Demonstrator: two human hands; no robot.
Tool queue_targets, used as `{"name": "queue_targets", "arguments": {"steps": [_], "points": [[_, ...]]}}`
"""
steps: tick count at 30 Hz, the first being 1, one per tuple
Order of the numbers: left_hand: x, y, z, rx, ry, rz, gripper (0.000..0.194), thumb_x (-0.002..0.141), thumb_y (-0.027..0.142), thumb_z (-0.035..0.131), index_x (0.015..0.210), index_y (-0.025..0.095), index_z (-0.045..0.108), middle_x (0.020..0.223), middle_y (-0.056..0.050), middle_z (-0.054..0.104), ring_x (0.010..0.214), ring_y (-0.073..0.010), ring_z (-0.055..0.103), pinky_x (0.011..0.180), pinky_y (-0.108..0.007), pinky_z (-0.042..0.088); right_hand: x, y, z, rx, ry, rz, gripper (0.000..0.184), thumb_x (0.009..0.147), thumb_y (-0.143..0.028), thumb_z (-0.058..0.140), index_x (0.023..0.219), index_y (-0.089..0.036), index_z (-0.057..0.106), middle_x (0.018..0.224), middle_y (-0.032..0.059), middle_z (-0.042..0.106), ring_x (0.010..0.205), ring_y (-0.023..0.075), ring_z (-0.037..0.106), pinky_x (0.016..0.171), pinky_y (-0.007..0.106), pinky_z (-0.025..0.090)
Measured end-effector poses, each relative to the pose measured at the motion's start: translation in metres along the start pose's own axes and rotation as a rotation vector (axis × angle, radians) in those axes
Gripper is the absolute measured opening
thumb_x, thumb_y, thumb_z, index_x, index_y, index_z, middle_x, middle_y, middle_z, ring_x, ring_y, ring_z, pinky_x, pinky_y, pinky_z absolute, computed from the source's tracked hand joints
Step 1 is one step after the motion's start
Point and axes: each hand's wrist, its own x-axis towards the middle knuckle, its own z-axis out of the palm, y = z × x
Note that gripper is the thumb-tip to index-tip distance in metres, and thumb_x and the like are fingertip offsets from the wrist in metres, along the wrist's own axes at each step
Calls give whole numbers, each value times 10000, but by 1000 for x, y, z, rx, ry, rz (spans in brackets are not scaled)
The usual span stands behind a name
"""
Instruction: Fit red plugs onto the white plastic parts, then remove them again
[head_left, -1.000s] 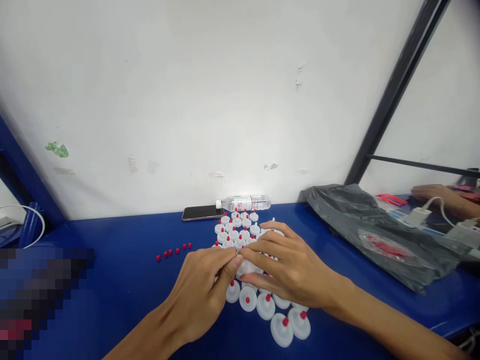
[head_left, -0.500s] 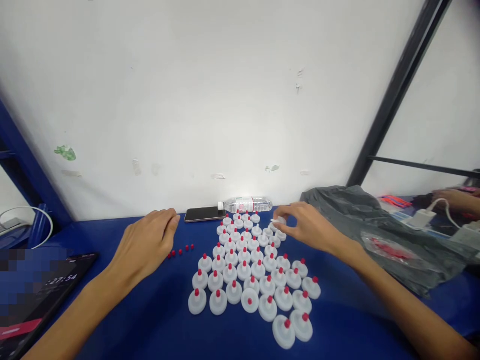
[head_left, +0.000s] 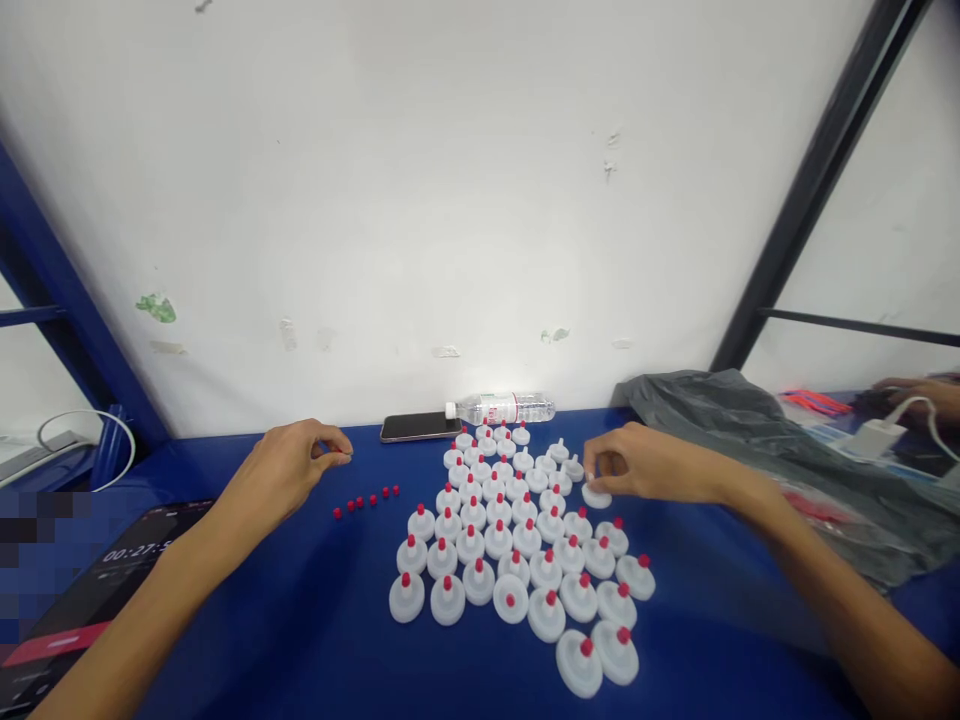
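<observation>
My left hand (head_left: pixel 296 465) is raised over the blue table, thumb and forefinger pinched; a trace of red at the fingertips looks like a small red cap, mostly hidden. Below it lies a loose row of small red caps (head_left: pixel 360 502). At the right, my right hand (head_left: pixel 645 462) has its fingers closed on a white round nozzle lid (head_left: pixel 596 497), low at the table. Many similar white lids (head_left: pixel 499 540) stand in the middle, most with red caps on their nozzles. Several bare-nozzled lids (head_left: pixel 557 451) sit at the back right, near my right hand.
A dark phone (head_left: pixel 420 427) and a clear water bottle (head_left: pixel 510 408) lie along the wall. A grey plastic bag (head_left: pixel 690 410) and a clear bag with red pieces (head_left: pixel 821 505) are at right. A device with a timer (head_left: pixel 105 590) lies at left.
My left hand has turned from above the red caps to a visible pinch, uncovering more of the row. My right hand has lowered beside the bare lids with a white lid. The view has shifted slightly.
</observation>
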Motion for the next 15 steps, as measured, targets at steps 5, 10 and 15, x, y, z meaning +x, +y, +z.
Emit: {"name": "queue_targets", "arguments": {"steps": [5,10,15], "points": [[-6,-15,5,45,-182,-63,134,748,322,600,790,272,718,890,-24,752,811,-258,675,677,-322,417,0,2,5,48,-62,26,126,836,-343,656,840,-227,703,752,25,761,696,224,705,598,292,459],[-10,-25,6,38,-266,-128,116,630,273,650,739,244,680,801,-30,743,738,-250,675,635,-314,410,4,2,11,94,-93,-13,118,845,-346,660,820,-234,686,781,14,772,724,224,714,613,290,469],[-9,-25,7,15,-341,-133,152,609,334,689,717,236,644,720,-12,725,690,-235,671,625,-310,420,4,-7,11,58,-42,-34,212,904,-437,624,937,-250,718,771,14,762,703,221,696,625,294,460]]}}
